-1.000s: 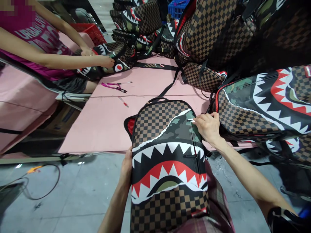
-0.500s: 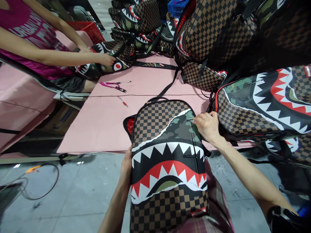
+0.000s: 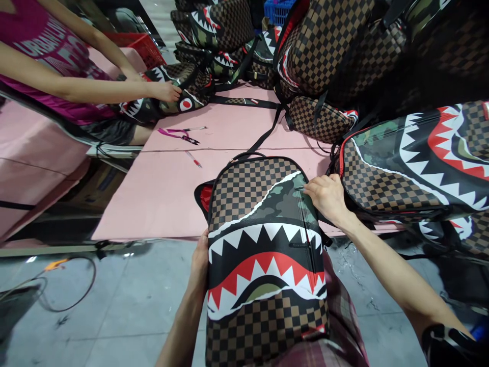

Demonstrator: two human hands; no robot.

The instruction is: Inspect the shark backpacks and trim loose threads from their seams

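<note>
A backpack (image 3: pixel 263 239) with a brown-and-black check, a camouflage patch and a printed shark mouth leans upright between my lap and the table edge. My left hand (image 3: pixel 200 260) grips its left side, the fingers partly hidden behind it. At the upper right of the front panel, my right hand (image 3: pixel 324 196) pinches a small silvery pointed tool (image 3: pixel 299 188), mostly covered by the fingers; its exact kind is unclear. The tip is at the top of the zipper line (image 3: pixel 305 219) on the camouflage patch. A red-lined flap (image 3: pixel 204 196) sticks out at the bag's left.
On the pink table (image 3: pixel 153 199) lie pink-handled snips (image 3: pixel 179 135) and a red-and-clear pen (image 3: pixel 194 159). Similar backpacks (image 3: pixel 412 163) crowd the right and back. At the left, a co-worker's hand (image 3: pixel 168 92) is on another bag (image 3: pixel 187 102). A red crate (image 3: pixel 143 51) stands behind.
The view has shifted very slightly. Both hands keep the same places on the backpack, and the tool tip stays at the top of the zipper line.
</note>
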